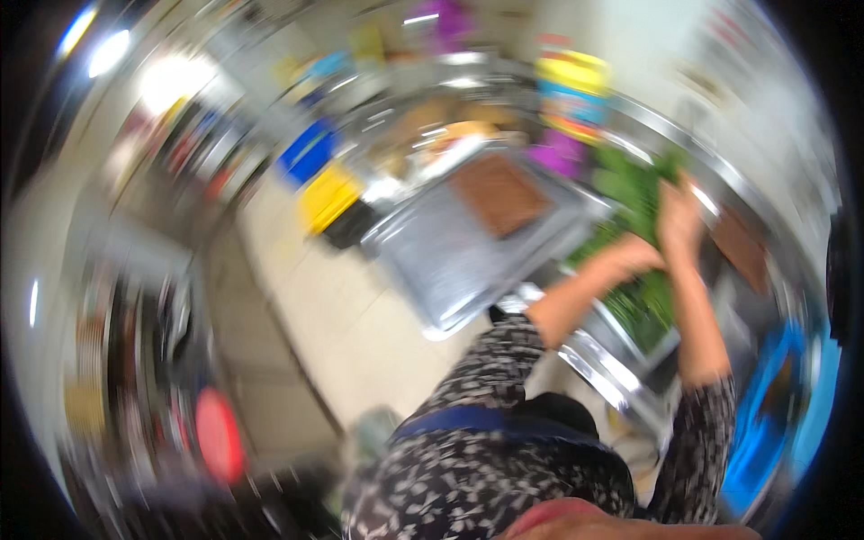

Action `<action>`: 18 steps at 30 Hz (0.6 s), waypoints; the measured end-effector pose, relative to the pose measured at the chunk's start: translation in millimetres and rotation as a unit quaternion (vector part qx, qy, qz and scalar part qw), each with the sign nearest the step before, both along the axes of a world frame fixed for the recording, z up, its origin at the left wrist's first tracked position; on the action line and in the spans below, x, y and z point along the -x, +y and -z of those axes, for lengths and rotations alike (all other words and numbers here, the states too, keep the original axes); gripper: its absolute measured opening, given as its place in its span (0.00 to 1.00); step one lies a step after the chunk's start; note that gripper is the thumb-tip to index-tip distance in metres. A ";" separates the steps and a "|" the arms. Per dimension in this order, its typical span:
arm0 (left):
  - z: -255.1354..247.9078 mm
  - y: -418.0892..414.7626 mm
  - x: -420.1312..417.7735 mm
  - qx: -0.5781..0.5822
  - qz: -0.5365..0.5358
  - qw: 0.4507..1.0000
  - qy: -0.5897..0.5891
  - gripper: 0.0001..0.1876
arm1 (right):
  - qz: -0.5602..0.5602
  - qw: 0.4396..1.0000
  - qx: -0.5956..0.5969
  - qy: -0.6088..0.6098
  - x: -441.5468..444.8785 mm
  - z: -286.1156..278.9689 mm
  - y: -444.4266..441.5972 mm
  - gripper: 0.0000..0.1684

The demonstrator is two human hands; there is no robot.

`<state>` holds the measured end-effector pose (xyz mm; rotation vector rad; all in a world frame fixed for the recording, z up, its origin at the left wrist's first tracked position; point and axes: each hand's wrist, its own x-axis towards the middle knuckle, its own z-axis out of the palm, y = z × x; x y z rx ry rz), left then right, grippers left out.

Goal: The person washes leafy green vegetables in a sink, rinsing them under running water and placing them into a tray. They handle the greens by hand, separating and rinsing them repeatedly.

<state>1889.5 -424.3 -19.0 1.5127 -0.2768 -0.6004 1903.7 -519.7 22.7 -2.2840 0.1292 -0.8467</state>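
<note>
Blur runs through the whole view. Leafy greens [644,317] fill a shallow metal tray [611,320] at the right, and more leaves reach up beyond it. My left hand [638,255] lies over the near part of the greens, its fingers too blurred to tell their grip. Farther up, my right hand [678,209] is at the upper bunch of leaves [628,179], seemingly touching it; whether the fingers are closed on it cannot be told. Left of the greens, a large metal tray [432,270] bears a flat brown slab [501,194].
A yellow-lidded tub [574,91] stands behind the greens, near a purple object [557,154]. Another brown slab [740,248] and a bright blue container [759,418] are at the right. Blue [308,150] and yellow [331,197] objects sit left of the large tray.
</note>
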 end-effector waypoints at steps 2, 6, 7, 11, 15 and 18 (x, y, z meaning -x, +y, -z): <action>5.5 -25.0 -6.9 0.019 -0.037 0.988 -0.150 0.21 | -0.025 0.997 0.064 -0.024 -23.9 12.6 -42.3 0.30; 5.2 -35.2 24.8 0.202 -0.245 0.941 -0.120 0.19 | -0.230 0.957 -0.160 0.076 -39.1 -4.8 -45.3 0.34; 0.6 -25.0 36.6 0.281 -0.271 0.921 -0.013 0.20 | -0.307 0.918 -0.225 0.113 -29.0 -11.3 -27.8 0.33; -6.4 22.1 87.0 0.405 -0.377 0.832 0.039 0.17 | -0.481 0.835 -0.190 0.189 -21.5 -4.1 34.5 0.30; 25.8 55.2 132.2 0.491 -0.433 0.756 0.001 0.13 | -0.608 0.742 -0.117 0.257 29.4 -19.0 94.6 0.27; 88.4 84.3 167.1 0.286 -0.511 0.761 -0.280 0.10 | -0.701 0.649 -0.141 0.260 65.1 13.6 134.8 0.25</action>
